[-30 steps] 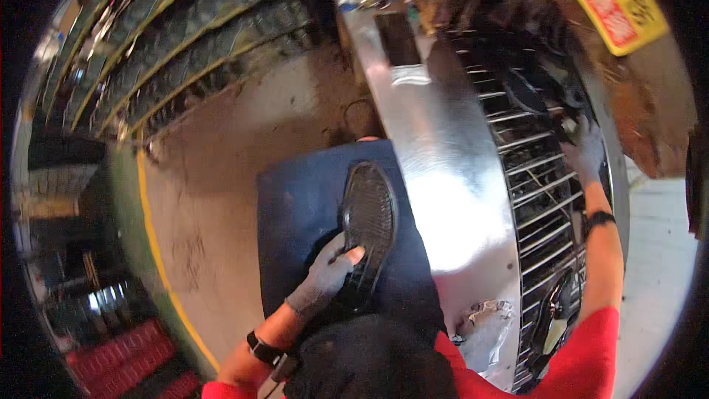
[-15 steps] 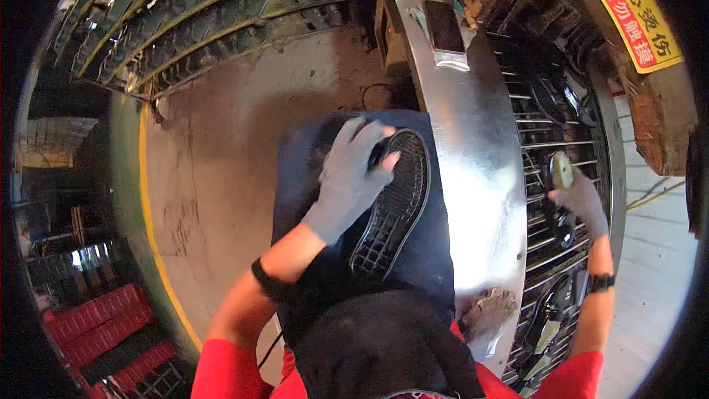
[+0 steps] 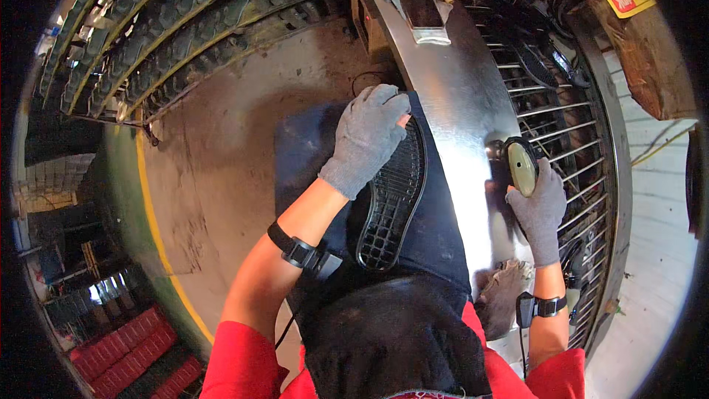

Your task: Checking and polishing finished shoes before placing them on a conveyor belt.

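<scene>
The left hand (image 3: 368,133), in a grey glove, is half curled over the far end of a black sole (image 3: 391,207), a bare fingertip showing at its rim; whether it truly pinches the sole or just rests there I cannot tell. The right hand (image 3: 541,210), gloved too, is closed around the near end of a black shoe (image 3: 521,167) whose pale oval face, with a small dark hole, is turned upward (probably a last sitting inside, though I would not swear to it). So far, then, one sole lies with its gridded side up on the dark blue cloth (image 3: 441,225) over the lap, and one shoe is in hand, above the metal counter (image 3: 465,122) near the rack (image 3: 559,109). The two pieces are well apart, and nothing joins them yet. What seems left is plenty: farther up the rack's rods lie more dark shoes (image 3: 565,63), and others sit near its lower end, partly hidden. On the counter are a crumpled cloth (image 3: 504,292) near the right forearm and, at the far end, a phone (image 3: 421,6). Beyond the floor, shelves (image 3: 221,22) carry rows of dark shoe-shaped forms.
</scene>
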The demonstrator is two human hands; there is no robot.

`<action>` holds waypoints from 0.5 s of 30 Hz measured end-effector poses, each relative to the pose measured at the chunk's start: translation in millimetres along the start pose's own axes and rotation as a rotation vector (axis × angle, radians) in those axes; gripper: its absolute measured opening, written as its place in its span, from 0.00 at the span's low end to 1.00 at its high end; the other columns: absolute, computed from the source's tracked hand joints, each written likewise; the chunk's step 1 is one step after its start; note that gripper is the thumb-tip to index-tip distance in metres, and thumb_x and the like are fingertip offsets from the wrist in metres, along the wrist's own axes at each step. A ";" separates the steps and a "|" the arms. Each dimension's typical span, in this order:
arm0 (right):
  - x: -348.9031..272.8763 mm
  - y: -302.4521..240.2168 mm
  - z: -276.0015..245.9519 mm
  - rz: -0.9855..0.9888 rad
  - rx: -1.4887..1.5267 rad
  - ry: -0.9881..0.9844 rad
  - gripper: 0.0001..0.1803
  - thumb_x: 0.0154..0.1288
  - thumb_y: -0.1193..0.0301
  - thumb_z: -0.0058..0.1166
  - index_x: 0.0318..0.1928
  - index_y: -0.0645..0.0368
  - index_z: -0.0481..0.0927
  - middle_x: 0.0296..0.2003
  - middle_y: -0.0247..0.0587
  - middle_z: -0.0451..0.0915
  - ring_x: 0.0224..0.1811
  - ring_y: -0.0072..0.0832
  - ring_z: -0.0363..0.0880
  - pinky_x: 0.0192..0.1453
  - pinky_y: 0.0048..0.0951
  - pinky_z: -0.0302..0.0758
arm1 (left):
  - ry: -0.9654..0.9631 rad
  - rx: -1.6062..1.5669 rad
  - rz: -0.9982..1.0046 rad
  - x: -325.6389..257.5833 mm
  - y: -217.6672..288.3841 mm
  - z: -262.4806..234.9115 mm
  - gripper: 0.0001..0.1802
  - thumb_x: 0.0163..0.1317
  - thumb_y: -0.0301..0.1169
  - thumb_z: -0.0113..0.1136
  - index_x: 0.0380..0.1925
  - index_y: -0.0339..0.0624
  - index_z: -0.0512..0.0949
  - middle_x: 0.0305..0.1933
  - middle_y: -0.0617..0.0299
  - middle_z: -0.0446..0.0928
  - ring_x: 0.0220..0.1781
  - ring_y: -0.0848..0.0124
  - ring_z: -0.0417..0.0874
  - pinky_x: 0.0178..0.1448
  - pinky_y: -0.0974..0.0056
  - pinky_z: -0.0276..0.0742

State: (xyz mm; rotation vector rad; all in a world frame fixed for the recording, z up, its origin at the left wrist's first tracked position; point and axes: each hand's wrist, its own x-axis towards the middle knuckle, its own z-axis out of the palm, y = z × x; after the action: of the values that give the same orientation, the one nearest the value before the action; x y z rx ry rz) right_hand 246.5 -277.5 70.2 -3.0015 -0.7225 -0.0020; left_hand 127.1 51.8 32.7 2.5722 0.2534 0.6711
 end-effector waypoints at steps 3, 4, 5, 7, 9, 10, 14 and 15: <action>-3.8 -0.6 11.1 -0.023 -0.080 0.051 0.47 0.48 0.57 0.73 0.67 0.66 0.71 0.50 0.55 0.83 0.55 0.54 0.81 0.58 0.52 0.80 | -0.082 0.080 0.087 6.3 -3.3 0.8 0.10 0.62 0.33 0.68 0.42 0.44 0.82 0.50 0.53 0.80 0.55 0.49 0.82 0.59 0.48 0.82; -4.9 -0.3 13.1 -0.039 -0.110 0.077 0.47 0.48 0.57 0.73 0.66 0.65 0.71 0.50 0.54 0.83 0.55 0.54 0.81 0.57 0.51 0.80 | -0.122 0.132 0.150 8.4 -4.4 0.1 0.09 0.63 0.34 0.66 0.40 0.44 0.81 0.49 0.55 0.80 0.53 0.49 0.82 0.58 0.48 0.82; -6.1 -0.5 13.5 -0.039 -0.108 0.073 0.47 0.48 0.57 0.73 0.66 0.65 0.71 0.50 0.54 0.83 0.55 0.54 0.81 0.57 0.51 0.80 | -0.125 0.133 0.148 9.5 -3.8 0.3 0.09 0.63 0.34 0.66 0.40 0.44 0.81 0.49 0.55 0.80 0.53 0.49 0.82 0.58 0.48 0.82; -7.1 -2.5 12.4 -0.021 -0.153 0.072 0.47 0.48 0.56 0.73 0.67 0.65 0.71 0.50 0.54 0.83 0.55 0.53 0.81 0.56 0.51 0.80 | -0.168 0.113 0.115 15.0 -2.8 0.8 0.09 0.62 0.33 0.65 0.39 0.44 0.79 0.47 0.53 0.80 0.50 0.49 0.82 0.56 0.48 0.82; -3.0 -3.8 8.0 -0.005 -0.126 0.045 0.47 0.48 0.56 0.73 0.67 0.66 0.71 0.50 0.54 0.83 0.55 0.53 0.81 0.56 0.51 0.80 | -0.125 0.093 0.041 17.1 -19.3 8.8 0.08 0.62 0.33 0.64 0.39 0.44 0.79 0.45 0.52 0.79 0.50 0.49 0.82 0.55 0.47 0.82; -2.4 -3.9 6.5 0.008 -0.099 0.018 0.48 0.48 0.55 0.73 0.67 0.66 0.71 0.50 0.55 0.82 0.54 0.53 0.81 0.56 0.52 0.80 | -0.080 0.074 -0.035 20.9 -27.7 8.3 0.08 0.61 0.32 0.64 0.39 0.45 0.79 0.43 0.51 0.79 0.50 0.49 0.82 0.54 0.47 0.81; 0.1 -2.8 2.7 -0.046 -0.036 0.065 0.49 0.48 0.55 0.74 0.68 0.66 0.71 0.50 0.56 0.83 0.54 0.53 0.82 0.57 0.52 0.80 | 0.344 -0.056 -0.387 34.1 -85.0 -30.2 0.07 0.70 0.32 0.62 0.40 0.41 0.83 0.35 0.55 0.84 0.37 0.61 0.86 0.43 0.58 0.81; 1.5 -2.3 1.1 -0.006 -0.031 0.011 0.49 0.49 0.55 0.74 0.69 0.65 0.70 0.52 0.57 0.83 0.55 0.53 0.82 0.58 0.52 0.80 | 0.355 -0.386 -0.687 35.5 -93.6 -37.9 0.10 0.75 0.34 0.58 0.44 0.39 0.84 0.36 0.64 0.83 0.36 0.74 0.84 0.41 0.67 0.81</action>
State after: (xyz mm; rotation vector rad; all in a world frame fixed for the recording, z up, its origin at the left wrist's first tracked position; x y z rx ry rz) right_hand 246.7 -274.7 69.3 -3.0265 -0.7365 -0.0296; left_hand 133.3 158.7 31.5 1.8129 0.9639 0.7967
